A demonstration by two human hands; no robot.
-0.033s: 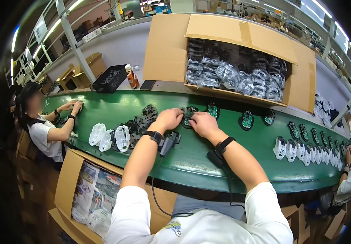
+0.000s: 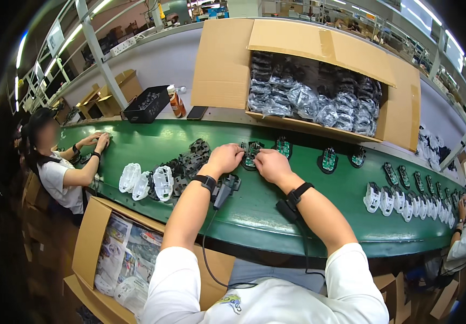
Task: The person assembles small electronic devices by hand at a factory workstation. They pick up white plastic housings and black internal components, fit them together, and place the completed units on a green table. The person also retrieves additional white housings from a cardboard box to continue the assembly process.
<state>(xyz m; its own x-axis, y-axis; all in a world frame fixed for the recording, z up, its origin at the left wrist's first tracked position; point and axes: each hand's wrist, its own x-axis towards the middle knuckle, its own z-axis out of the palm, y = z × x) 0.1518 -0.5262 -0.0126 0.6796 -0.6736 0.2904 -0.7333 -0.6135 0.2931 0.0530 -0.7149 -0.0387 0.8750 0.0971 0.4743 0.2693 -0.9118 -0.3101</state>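
Green belt [image 2: 276,210] runs across the bench, and both hands meet at its far side over one green circuit board [image 2: 252,153] in a black shell. Left hand [image 2: 225,159] is curled, fingers bent onto the board's left edge; right hand [image 2: 272,164] is curled the same way, fingertips pinching the board's right edge. Between them the board lies on the belt, partly hidden by the fingers. Each wrist carries a black strap, and a black tool [image 2: 225,189] with a cable lies just under the left wrist.

More boards [image 2: 328,160] sit in a row to the right along the belt. Left of the hands is a heap of black parts [image 2: 190,162], then white plastic shells [image 2: 146,181]; further white shells [image 2: 387,200] lie far right. Behind the belt a big open carton [image 2: 222,59] holds bagged black cables [image 2: 314,102]. A black tray [image 2: 146,105], a bottle [image 2: 177,102] and a phone [image 2: 197,112] stand left of it. Another carton [image 2: 90,237] with bagged leaflets sits below the bench at left. One person works at far left, another at far right.
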